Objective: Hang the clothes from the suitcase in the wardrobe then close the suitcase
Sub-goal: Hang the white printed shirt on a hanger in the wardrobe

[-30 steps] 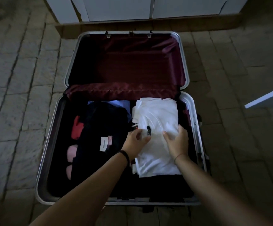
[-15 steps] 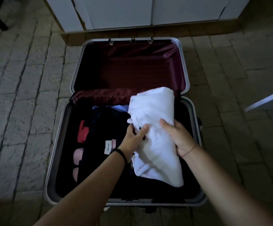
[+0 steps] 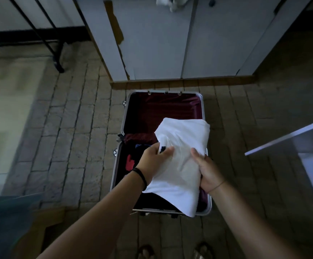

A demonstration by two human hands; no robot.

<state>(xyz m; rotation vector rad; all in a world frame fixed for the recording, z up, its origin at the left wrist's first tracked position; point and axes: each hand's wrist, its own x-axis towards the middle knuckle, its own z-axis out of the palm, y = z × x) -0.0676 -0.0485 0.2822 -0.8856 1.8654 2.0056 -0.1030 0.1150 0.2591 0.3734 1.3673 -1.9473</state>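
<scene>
Suitcase (image 3: 116,165) lies open on the stone floor (image 3: 77,137), just in front of the white wardrobe (image 3: 152,43), its lid lined in dark red. Above its near half, both hands hold a folded white shirt (image 3: 182,146). The left hand (image 3: 153,163), with a black band (image 3: 140,176) at the wrist, pinches the shirt beside a small dark label, thumb on top. The right hand (image 3: 208,171) grips the shirt's right edge, fingers curled underneath. Dark clothes (image 3: 141,146) and something red (image 3: 130,162) lie inside the case.
</scene>
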